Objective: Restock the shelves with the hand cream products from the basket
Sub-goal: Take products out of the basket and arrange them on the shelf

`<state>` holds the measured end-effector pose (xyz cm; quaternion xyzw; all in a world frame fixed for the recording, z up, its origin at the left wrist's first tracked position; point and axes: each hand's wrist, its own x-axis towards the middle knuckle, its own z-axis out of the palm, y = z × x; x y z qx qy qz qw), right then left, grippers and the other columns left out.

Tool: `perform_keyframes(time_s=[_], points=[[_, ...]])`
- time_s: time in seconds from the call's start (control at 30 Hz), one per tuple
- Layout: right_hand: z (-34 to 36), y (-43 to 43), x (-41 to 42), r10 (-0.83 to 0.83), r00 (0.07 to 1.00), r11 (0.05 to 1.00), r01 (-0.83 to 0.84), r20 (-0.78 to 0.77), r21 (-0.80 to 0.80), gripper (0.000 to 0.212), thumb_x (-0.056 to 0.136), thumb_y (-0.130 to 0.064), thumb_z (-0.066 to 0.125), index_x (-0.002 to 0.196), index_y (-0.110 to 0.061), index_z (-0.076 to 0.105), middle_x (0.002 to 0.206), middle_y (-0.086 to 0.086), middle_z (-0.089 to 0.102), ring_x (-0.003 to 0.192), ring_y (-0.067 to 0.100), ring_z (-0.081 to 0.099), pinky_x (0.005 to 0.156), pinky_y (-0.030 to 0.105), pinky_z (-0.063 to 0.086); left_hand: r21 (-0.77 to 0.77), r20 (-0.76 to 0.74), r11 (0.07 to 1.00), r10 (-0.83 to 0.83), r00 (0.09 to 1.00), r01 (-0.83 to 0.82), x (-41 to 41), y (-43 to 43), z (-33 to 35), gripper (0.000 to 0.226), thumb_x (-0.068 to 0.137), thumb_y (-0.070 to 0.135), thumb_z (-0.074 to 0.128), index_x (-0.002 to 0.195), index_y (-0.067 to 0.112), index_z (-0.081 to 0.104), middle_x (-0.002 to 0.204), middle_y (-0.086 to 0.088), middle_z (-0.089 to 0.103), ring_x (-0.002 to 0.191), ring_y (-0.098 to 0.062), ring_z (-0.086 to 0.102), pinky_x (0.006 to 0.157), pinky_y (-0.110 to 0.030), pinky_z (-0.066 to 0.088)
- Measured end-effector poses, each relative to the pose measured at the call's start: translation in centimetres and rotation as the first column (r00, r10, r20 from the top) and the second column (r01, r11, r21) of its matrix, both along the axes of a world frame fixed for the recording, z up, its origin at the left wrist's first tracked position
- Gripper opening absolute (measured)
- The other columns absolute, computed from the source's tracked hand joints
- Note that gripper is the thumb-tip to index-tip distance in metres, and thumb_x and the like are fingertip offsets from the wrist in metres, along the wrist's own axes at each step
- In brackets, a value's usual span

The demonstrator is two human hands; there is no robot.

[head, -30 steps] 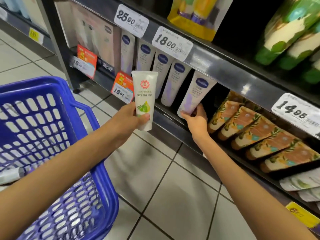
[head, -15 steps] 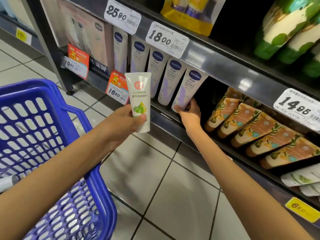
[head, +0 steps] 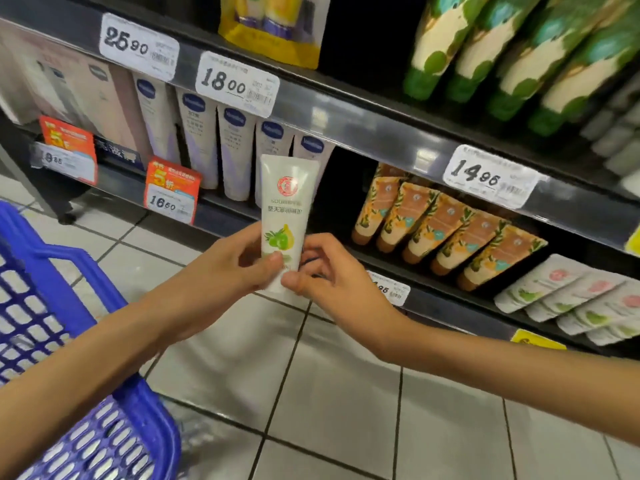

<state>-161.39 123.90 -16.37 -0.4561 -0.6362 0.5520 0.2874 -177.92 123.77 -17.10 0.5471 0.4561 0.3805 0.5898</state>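
Observation:
A white hand cream tube (head: pixel 285 209) with a red seal and green fruit print stands upright in front of the lower shelf (head: pixel 429 282). My left hand (head: pixel 228 271) grips its lower half from the left. My right hand (head: pixel 325 271) pinches its bottom end from the right. The blue basket (head: pixel 86 393) hangs over my left forearm at the lower left; its contents are blurred. Behind the tube, a row of white and lilac tubes (head: pixel 207 147) stands on the shelf, with a dark gap to their right.
Orange patterned tubes (head: pixel 446 230) lean in a row right of the gap, and pale tubes (head: pixel 571 299) lie further right. Green-capped tubes (head: pixel 519 53) and a yellow pack (head: pixel 273 29) fill the upper shelf. Price tags line the shelf rails. Tiled floor lies below.
My right hand has left the lilac tube on the shelf and come down to the white tube's bottom end. My left hand has carried the tube to the right, before the gap.

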Motion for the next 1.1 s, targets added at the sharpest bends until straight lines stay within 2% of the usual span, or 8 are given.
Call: perform_keyframes(time_s=[0.13, 0.23, 0.37, 0.43, 0.53, 0.67, 0.87, 1.1], points=[[2.2, -2.1, 4.4, -0.101, 0.994, 0.991, 0.098, 0.029, 0.086, 0.047, 0.08, -0.01, 0.067, 0.123, -0.017, 0.05, 0.109, -0.007, 0.06, 0.095, 0.002, 0.059, 0.086, 0.024, 0.053, 0.133, 0.126, 0.979, -0.171, 0.977, 0.154, 4.7, -0.8, 0.2, 0.059, 0.073, 0.059, 0.063, 0.124, 0.03, 0.057, 0.118, -0.005, 0.066, 0.112, -0.031, 0.06, 0.095, -0.055, 0.046], [4.3, -3.7, 9.7, -0.175, 0.984, 0.982, 0.171, 0.045, 0.083, 0.04, 0.085, -0.009, 0.062, 0.123, -0.014, 0.05, 0.119, 0.0, 0.06, 0.104, 0.009, 0.06, 0.093, 0.027, 0.05, 0.138, 0.258, 0.964, -0.256, 0.932, 0.227, 9.5, -0.2, 0.7, 0.066, 0.065, 0.06, 0.07, 0.12, 0.024, 0.061, 0.114, -0.005, 0.068, 0.105, -0.023, 0.065, 0.08, -0.031, 0.056], [7.3, -5.4, 17.8, -0.368, 0.928, 0.91, 0.372, -0.059, 0.183, 0.026, 0.088, -0.005, 0.055, 0.102, -0.027, 0.052, 0.103, -0.015, 0.061, 0.089, -0.011, 0.06, 0.077, 0.007, 0.047, 0.051, 0.341, 0.983, -0.184, 0.922, 0.177, 13.7, 0.8, 2.0, 0.07, 0.03, 0.061, 0.085, 0.09, 0.027, 0.076, 0.085, -0.003, 0.074, 0.085, -0.016, 0.072, 0.065, -0.018, 0.056], [8.5, -6.4, 22.0, -0.51, 0.854, 0.811, 0.518, -0.104, 0.272, 0.023, 0.087, -0.01, 0.056, 0.102, -0.028, 0.053, 0.102, -0.017, 0.062, 0.09, -0.011, 0.059, 0.074, 0.006, 0.045, 0.108, 0.271, 0.98, -0.193, 0.943, 0.17, 15.4, 0.6, 3.1, 0.055, 0.045, 0.06, 0.081, 0.091, 0.03, 0.074, 0.086, -0.002, 0.074, 0.089, -0.016, 0.071, 0.07, -0.018, 0.055], [9.5, -7.1, 28.0, -0.676, 0.726, 0.631, 0.66, -0.128, 0.407, 0.023, 0.088, -0.011, 0.056, 0.106, -0.025, 0.053, 0.101, -0.018, 0.062, 0.092, -0.013, 0.059, 0.078, 0.006, 0.045, 0.056, 0.272, 0.988, -0.154, 0.95, 0.144, 18.2, -0.1, 3.8, 0.016, 0.07, 0.034, 0.069, 0.083, 0.029, 0.075, 0.08, -0.001, 0.074, 0.084, -0.015, 0.071, 0.068, -0.017, 0.055], [11.4, -6.1, 34.7, -0.822, 0.553, 0.407, 0.738, -0.137, 0.538, 0.038, 0.086, -0.01, 0.061, 0.121, -0.007, 0.047, 0.109, -0.006, 0.061, 0.094, -0.01, 0.059, 0.081, 0.007, 0.047, -0.076, 0.184, 0.987, -0.128, 0.974, 0.144, 21.4, -1.6, 3.9, 0.026, 0.085, 0.02, 0.051, 0.08, 0.025, 0.076, 0.079, -0.001, 0.073, 0.084, -0.015, 0.071, 0.066, -0.016, 0.056], [11.7, -3.4, 39.4, -0.855, 0.517, 0.439, 0.691, 0.032, 0.574, 0.035, 0.085, -0.01, 0.062, 0.118, -0.005, 0.051, 0.119, 0.007, 0.06, 0.106, 0.014, 0.057, 0.092, 0.027, 0.047, -0.28, 0.136, 0.954, -0.067, 0.988, 0.103, 21.7, -3.4, 2.6, 0.031, 0.088, 0.014, 0.049, 0.075, 0.02, 0.077, 0.069, -0.004, 0.071, 0.066, -0.015, 0.071, 0.057, -0.02, 0.057], [11.0, -2.5, 39.3, -0.876, 0.48, 0.394, 0.643, 0.056, 0.657, 0.037, 0.083, -0.013, 0.066, 0.117, -0.008, 0.052, 0.108, -0.001, 0.061, 0.097, 0.013, 0.059, 0.086, 0.024, 0.049, -0.458, 0.143, 0.885, -0.014, 0.99, 0.079, 21.5, -4.2, 2.4, 0.032, 0.089, 0.007, 0.048, 0.073, 0.005, 0.075, 0.064, -0.009, 0.068, 0.059, -0.02, 0.07, 0.058, -0.029, 0.057]])
